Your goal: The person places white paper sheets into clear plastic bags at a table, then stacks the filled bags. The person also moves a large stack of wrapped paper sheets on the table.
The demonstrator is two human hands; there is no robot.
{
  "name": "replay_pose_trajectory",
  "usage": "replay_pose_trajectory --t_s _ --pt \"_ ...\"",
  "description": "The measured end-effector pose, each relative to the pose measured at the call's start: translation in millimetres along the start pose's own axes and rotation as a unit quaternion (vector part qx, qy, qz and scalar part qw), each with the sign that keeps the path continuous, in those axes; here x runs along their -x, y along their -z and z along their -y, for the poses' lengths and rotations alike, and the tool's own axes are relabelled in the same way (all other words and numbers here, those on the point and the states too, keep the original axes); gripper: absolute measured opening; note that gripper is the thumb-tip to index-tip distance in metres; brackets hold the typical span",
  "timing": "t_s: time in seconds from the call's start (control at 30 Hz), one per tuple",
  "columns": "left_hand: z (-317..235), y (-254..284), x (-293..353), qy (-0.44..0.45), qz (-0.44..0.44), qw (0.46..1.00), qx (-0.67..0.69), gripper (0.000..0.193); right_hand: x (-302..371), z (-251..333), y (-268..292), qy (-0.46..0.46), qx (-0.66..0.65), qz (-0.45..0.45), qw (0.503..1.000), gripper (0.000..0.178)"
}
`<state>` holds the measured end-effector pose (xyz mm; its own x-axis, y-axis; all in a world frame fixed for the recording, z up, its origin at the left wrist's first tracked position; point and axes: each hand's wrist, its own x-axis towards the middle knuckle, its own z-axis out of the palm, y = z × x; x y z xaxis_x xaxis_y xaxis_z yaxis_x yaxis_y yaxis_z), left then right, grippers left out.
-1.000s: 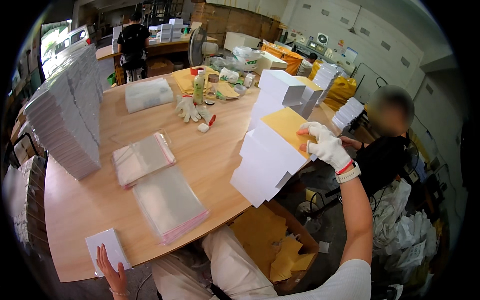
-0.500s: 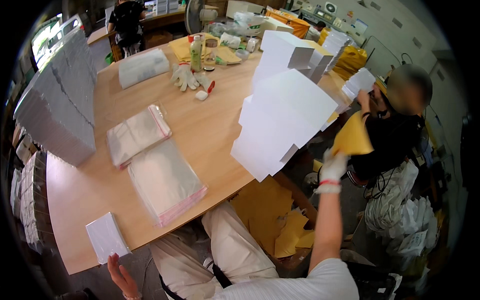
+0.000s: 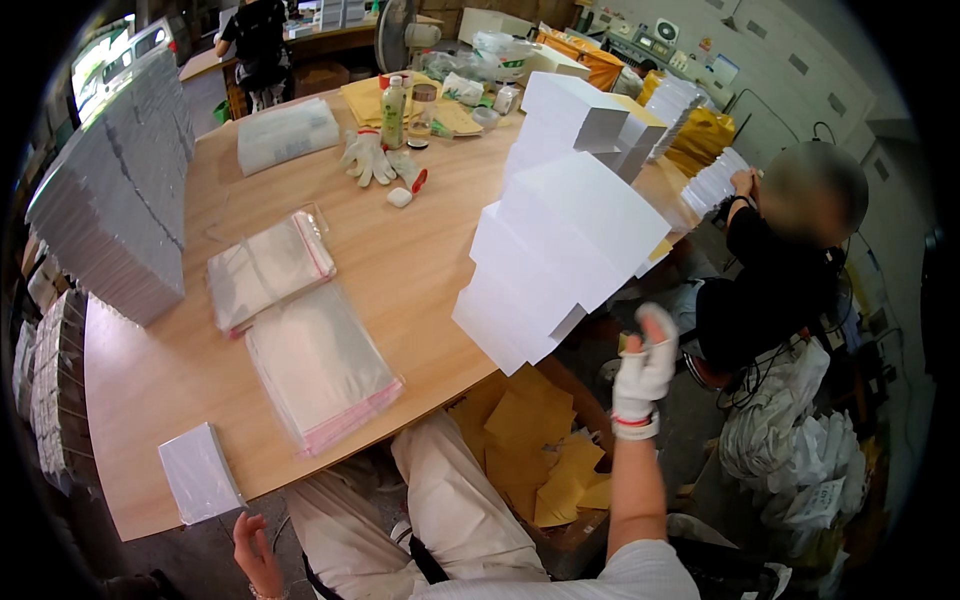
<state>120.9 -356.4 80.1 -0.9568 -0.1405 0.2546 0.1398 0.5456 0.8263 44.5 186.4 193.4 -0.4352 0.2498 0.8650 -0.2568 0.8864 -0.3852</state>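
Observation:
My right hand (image 3: 645, 370), in a white glove with a red-edged cuff, is raised to the right of the tall white paper stacks (image 3: 570, 240). Nothing shows in it, and its thumb and fingers stand apart. Low on the left, my bare left hand (image 3: 258, 555) hovers off the table edge with its fingers loosely spread. Closest to it is a flat white packet in clear film (image 3: 202, 475), lying at the table's near left corner. Clear plastic bags with pink-red edges (image 3: 320, 365) lie in two overlapping piles at mid-table.
An open carton (image 3: 590, 405) of yellow paper pieces stands below the table edge. A tall grey-white stack (image 3: 115, 200) rises at the left. White gloves (image 3: 368, 160) and a bottle (image 3: 392, 112) lie farther back. At the right sits a co-worker (image 3: 770, 260) near bundled white sacks (image 3: 790, 450).
The yellow sheet has left my right hand, which has moved slightly left and down. My left hand has drawn a little away from the packet. The view has shifted slightly.

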Motion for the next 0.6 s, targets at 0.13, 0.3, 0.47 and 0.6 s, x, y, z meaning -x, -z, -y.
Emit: replay_pose_trajectory --t_s 0.13,0.3,0.47,0.6 --pt "-16 -12 4 -0.035 0.009 0.999 -0.001 0.029 -89 60 11 0.127 0.042 0.089 0.987 0.037" --pt "-33 1 22 0.079 0.036 0.996 0.028 0.031 -101 68 3 0.138 0.039 0.151 0.978 0.024" --pt "-13 13 39 0.076 0.027 0.996 0.029 0.031 -103 40 17 0.136 0.039 0.142 0.980 0.024" --pt "-10 25 39 0.041 0.053 0.998 -0.018 0.034 -108 32 29 0.200 0.042 0.187 0.961 0.032"
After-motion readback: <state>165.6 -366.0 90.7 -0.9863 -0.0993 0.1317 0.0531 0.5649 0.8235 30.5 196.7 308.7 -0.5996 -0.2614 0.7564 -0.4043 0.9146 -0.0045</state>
